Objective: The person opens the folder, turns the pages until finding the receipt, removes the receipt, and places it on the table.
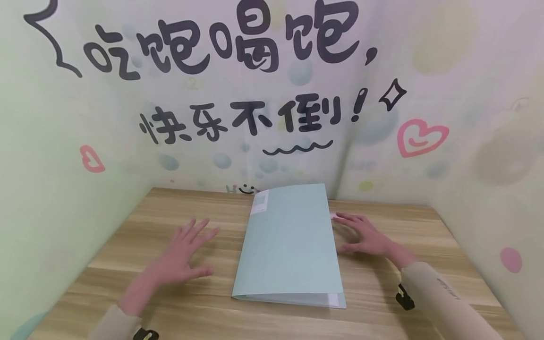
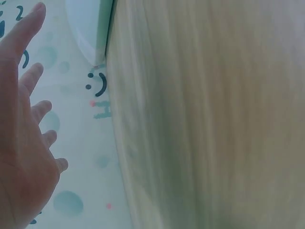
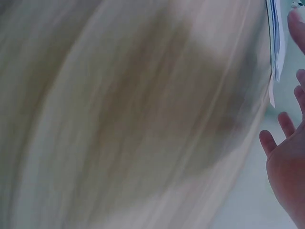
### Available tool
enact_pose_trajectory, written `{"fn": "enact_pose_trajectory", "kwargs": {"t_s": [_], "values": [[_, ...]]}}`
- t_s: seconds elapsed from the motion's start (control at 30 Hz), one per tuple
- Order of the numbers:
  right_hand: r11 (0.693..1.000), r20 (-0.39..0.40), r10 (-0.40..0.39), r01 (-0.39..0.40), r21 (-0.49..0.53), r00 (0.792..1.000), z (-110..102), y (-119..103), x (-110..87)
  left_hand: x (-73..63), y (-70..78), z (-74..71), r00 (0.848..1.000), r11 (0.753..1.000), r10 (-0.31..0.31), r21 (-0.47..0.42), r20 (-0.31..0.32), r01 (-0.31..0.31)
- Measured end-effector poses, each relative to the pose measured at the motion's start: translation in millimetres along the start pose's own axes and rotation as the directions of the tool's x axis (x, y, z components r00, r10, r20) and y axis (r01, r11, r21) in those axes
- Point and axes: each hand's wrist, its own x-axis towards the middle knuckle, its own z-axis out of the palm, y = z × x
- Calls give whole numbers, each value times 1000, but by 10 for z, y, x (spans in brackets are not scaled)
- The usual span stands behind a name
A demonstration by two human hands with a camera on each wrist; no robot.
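A light blue-green folder (image 1: 289, 245) lies closed on the wooden table, its cover slightly raised and pale sheets showing at the near edge. A white label (image 1: 259, 202) is at its upper left corner. To the left of the folder is my left hand (image 1: 180, 257), fingers spread, holding nothing and apart from it. My right hand (image 1: 365, 236) is beside the folder's right edge, fingers loosely extended; whether its fingertips touch the edge I cannot tell. In the right wrist view, the folder's page edges (image 3: 276, 43) show near the right hand's fingers (image 3: 287, 125).
The wooden table (image 1: 178, 311) meets a printed wall covering (image 1: 238, 165) with dark lettering at the back. Similar pale walls stand at left and right. Black straps (image 1: 404, 297) are on both wrists.
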Motion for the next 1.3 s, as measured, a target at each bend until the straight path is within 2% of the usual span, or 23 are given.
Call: {"fn": "enact_pose_trajectory", "kwargs": {"t_s": [0.23,0.43,0.57,0.9,1.1,1.3], "values": [[997,60,59,-62,54,996,91,-50,68,-44,130,109,999,999,-34,-40,-9,34],[994,98,104,-107,30,990,154,-26,82,3,328,225,999,990,-42,-136,-30,38],[990,125,144,-143,-16,982,159,-45,85,48,454,285,999,984,-22,-179,-42,14],[988,145,150,-143,-55,978,95,-75,91,189,781,407,996,966,25,-255,-81,-45],[989,155,142,-135,-56,978,83,-69,88,254,984,498,998,945,11,-326,-56,-29],[993,127,113,-110,-32,985,92,-59,100,307,1139,604,996,962,71,-262,-54,-83]]}}
